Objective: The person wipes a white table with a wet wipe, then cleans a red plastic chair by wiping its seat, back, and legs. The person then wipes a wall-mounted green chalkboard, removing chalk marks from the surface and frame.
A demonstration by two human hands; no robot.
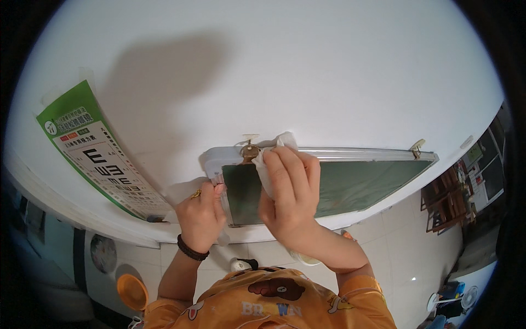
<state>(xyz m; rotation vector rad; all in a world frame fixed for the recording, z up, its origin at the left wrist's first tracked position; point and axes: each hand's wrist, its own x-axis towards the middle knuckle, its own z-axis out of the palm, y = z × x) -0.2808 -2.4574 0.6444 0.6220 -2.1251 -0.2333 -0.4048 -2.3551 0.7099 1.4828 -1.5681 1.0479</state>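
Note:
A green chalkboard (pixel 361 179) with a silvery metal frame (pixel 353 154) hangs on the white wall. At its upper left is a pale plastic corner piece (pixel 220 156). My left hand (pixel 201 222) grips the left side of the frame just below that corner. A crumpled white cloth or tissue (pixel 266 174) is pinched in my right hand (pixel 291 193), pressed to the top rail. Beside the cloth, a brownish metal hook or clip (pixel 249 152) sits over the rail. Another hook (pixel 417 148) holds the far right end. My right hand hides part of the board.
An eye chart (pixel 113 164) with a green border is taped to the wall at left. An orange basin (pixel 132 292) stands on the tiled floor (pixel 394 251). Wooden furniture (pixel 448 201) is at the right, with a white fan (pixel 468 297) below it.

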